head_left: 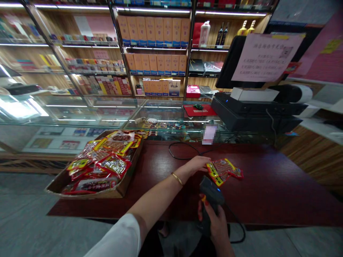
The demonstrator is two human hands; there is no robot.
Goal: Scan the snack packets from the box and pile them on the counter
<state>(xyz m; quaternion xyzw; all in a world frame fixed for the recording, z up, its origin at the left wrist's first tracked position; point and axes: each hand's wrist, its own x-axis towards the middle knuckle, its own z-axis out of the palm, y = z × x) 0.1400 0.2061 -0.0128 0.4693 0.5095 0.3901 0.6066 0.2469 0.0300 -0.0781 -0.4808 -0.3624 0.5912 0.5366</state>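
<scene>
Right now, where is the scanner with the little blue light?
In the head view, the scanner is low, right of centre, held in the right hand, just below the red-and-yellow packet beside the left hand.

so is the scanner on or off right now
On, by the look of it: the scanner in the right hand shows a lit blue light on its top.

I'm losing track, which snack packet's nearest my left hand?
The yellow-edged packet at your left hand; others, mostly in the cardboard box, lie farther.
</scene>
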